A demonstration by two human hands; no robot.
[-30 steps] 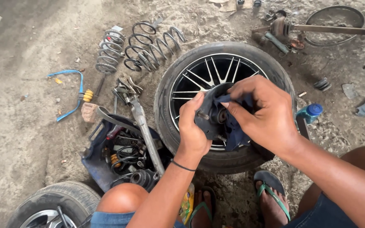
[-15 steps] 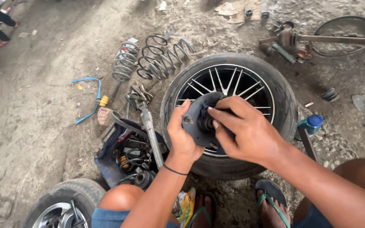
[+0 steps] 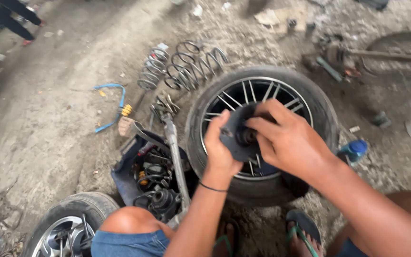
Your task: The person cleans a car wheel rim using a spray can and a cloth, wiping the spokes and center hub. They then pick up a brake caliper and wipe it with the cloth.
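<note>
A dark round rubber car part is held up over a wheel lying flat, its tyre black and its rim spoked. My left hand grips the part's left edge from below. My right hand covers its right side, fingers curled onto the centre of it. Much of the part is hidden under my right hand.
A dark blue tool bag full of parts lies left of the wheel, a long metal tool across it. Coil springs lie beyond. A second wheel is at bottom left, a blue bottle at right. Another person's legs show top left.
My hands and the part have stayed over the wheel while the view shifted. My right hand has turned a little on the part.
</note>
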